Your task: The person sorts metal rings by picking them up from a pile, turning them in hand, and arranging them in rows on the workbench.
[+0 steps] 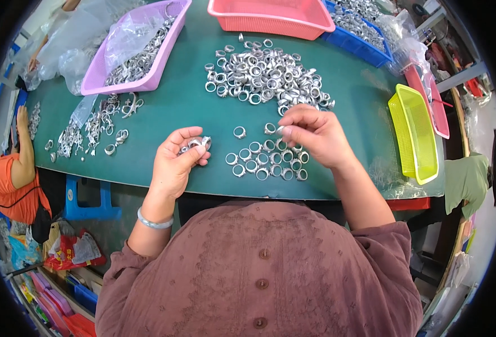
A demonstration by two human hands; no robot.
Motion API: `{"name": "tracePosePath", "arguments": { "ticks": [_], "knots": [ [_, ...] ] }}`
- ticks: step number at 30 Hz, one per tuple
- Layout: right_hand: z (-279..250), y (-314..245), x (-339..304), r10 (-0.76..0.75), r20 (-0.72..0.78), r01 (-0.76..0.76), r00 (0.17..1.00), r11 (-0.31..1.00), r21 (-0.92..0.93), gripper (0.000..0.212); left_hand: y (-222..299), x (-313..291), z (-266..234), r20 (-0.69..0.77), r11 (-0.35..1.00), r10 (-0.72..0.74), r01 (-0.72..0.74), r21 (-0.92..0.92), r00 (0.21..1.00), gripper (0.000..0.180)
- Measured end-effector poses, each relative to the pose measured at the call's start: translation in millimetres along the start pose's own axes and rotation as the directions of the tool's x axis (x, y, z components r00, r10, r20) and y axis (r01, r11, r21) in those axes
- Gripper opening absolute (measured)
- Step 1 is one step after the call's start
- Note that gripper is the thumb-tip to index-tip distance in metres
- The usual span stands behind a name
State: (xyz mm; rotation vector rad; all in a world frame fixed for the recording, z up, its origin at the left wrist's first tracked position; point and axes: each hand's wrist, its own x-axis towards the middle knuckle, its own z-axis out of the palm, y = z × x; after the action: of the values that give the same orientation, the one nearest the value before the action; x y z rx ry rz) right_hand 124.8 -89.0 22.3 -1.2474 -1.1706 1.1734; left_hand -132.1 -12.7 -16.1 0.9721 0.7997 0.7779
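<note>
My left hand [171, 163] is closed around a few silver metal rings [193, 145], which show between thumb and fingers. My right hand [320, 135] is in a pinch just above the table, its fingertips beside a single ring [270, 128]. Whatever lies between those fingertips is too small to make out. Below the right hand, several rings [262, 174] lie spread in rough rows near the table's front edge. One more ring [239, 132] sits between my two hands. Beyond the right hand is a large heap of similar rings [259, 73].
A purple basket [158, 73] with metal parts stands back left, loose pieces [71, 137] below it. At the back are a pink basket [270, 23] and a filled blue crate [366, 51]. A yellow-green basket [411, 135] stands right on the green table [169, 112]. A person in orange [14, 180] is at left.
</note>
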Motion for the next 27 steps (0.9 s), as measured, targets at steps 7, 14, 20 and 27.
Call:
{"name": "tracePosePath", "arguments": {
  "ticks": [7,14,20,27],
  "knots": [
    [-18,3,-6,0.086,-0.072,-0.082,0.994,0.995,0.054,0.012,-1,2,0,0.0,1.0,-0.002,0.002,0.011,1.0,0.028],
    [-18,8,-8,0.083,-0.071,-0.078,0.994,0.995,0.063,0.01,-1,2,0,0.002,1.0,0.002,-0.002,0.007,1.0,0.028],
    [-18,5,-11,0.148,-0.13,-0.139,0.98,0.988,0.072,0.008,-1,1,-1,0.0,1.0,0.002,-0.002,0.015,1.0,0.029],
    [-42,9,-6,0.25,-0.195,-0.206,0.948,0.953,0.224,0.012,-2,1,-2,0.006,1.0,0.011,-0.011,0.011,1.0,0.029]
  ]
}}
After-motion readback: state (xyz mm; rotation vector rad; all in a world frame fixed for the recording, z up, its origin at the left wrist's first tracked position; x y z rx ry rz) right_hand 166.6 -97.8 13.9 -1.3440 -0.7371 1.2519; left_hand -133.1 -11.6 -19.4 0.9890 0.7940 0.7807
